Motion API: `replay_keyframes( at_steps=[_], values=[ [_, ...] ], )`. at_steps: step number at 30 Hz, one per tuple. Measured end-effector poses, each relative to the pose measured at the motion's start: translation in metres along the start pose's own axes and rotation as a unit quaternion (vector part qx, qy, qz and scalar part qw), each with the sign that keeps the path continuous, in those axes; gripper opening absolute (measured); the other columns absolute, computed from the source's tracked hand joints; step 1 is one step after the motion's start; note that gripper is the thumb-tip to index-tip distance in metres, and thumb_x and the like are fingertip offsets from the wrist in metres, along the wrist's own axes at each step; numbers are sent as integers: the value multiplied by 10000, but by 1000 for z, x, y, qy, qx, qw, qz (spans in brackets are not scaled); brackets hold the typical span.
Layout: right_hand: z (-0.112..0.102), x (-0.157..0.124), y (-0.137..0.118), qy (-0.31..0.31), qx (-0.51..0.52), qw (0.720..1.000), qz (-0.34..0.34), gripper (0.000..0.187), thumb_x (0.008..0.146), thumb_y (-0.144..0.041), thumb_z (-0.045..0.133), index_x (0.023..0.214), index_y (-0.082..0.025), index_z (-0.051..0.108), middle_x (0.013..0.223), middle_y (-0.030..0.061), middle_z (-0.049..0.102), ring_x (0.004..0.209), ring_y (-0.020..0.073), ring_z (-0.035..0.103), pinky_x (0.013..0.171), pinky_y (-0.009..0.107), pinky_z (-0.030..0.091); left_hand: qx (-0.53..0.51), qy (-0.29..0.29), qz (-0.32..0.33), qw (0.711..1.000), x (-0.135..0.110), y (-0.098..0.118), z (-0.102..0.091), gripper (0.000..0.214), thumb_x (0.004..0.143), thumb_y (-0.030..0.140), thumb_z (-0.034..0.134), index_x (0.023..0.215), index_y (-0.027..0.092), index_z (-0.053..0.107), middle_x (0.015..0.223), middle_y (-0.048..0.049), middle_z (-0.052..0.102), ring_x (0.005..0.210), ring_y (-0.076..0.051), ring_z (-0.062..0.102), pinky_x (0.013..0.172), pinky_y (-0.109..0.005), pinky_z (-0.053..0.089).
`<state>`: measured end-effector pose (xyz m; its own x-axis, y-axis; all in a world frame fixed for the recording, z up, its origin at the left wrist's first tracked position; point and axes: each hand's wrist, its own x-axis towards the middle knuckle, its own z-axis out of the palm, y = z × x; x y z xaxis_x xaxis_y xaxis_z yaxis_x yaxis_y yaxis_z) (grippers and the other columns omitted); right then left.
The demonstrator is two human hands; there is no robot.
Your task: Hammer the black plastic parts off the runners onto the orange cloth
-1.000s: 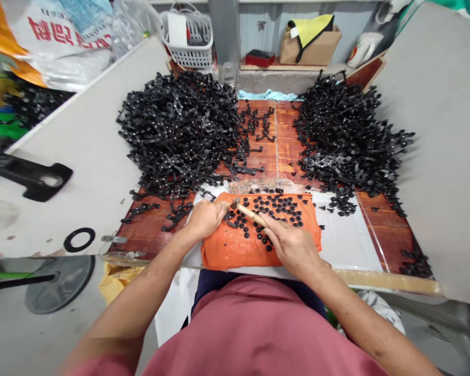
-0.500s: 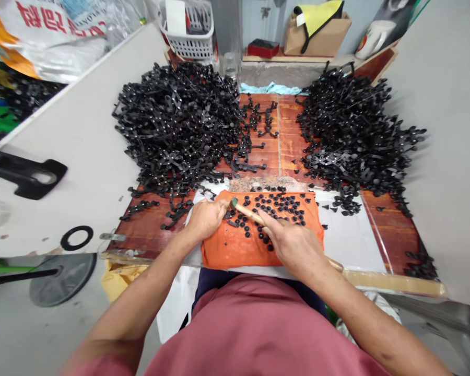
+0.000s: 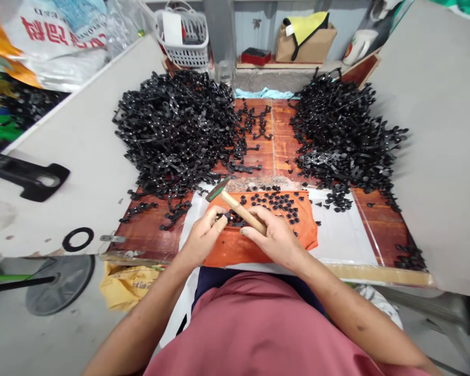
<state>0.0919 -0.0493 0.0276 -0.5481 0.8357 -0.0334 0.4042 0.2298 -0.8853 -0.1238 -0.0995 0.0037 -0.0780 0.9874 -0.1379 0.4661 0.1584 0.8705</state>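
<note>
My right hand (image 3: pixel 272 236) grips the wooden handle of a small hammer (image 3: pixel 231 202), whose head is raised and tilted up to the left above the orange cloth (image 3: pixel 258 245). My left hand (image 3: pixel 203 235) is closed in a pinch on a small black part at the cloth's left edge, just under the hammer. Several small black round pieces (image 3: pixel 276 201) lie scattered over the cloth.
Two big heaps of black plastic strips lie on the wooden table, one left (image 3: pixel 176 130) and one right (image 3: pixel 340 136). Grey boards (image 3: pixel 90 146) slope up on both sides. A white basket (image 3: pixel 184 36), a cardboard box (image 3: pixel 305 42) and a mug (image 3: pixel 354 44) stand at the back.
The hammer head has lifted off the cloth and swung up to the left. Both hands have drawn nearer to me, and the left one has shifted slightly right.
</note>
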Motion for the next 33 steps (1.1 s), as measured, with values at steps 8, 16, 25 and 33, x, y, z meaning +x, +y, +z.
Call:
replay_keyframes(
  at_steps=[8,16,25,33],
  values=[
    [7,-5,9,-16,189,977,100,174,845,-356,642,779,-197,619,664,-44,587,548,94,436,530,228,335,237,120,188,945,-44,-2,-7,468,999,345,551,1459,267,525,1338,-133,581,1260,-292,560,1102,-488,447],
    [15,-14,11,-45,278,952,117,214,845,-393,668,932,-200,633,768,-22,698,495,83,497,478,212,382,308,-41,169,935,-43,1,17,331,1076,340,404,1322,275,615,1124,-44,711,955,-178,704,807,-277,561],
    [-14,-50,55,22,117,987,104,362,989,-362,549,1322,-244,631,831,-26,685,744,152,621,699,257,487,345,70,63,934,-15,-22,2,301,1054,353,437,1198,280,692,1104,-34,650,886,-156,667,753,-246,503],
    [-19,-72,59,15,106,985,136,387,995,-407,537,1323,-218,618,781,-32,620,618,131,524,570,244,412,265,80,70,958,-3,-31,11,259,1015,316,509,1165,283,718,1054,-28,666,936,-177,671,834,-259,511]
  ],
)
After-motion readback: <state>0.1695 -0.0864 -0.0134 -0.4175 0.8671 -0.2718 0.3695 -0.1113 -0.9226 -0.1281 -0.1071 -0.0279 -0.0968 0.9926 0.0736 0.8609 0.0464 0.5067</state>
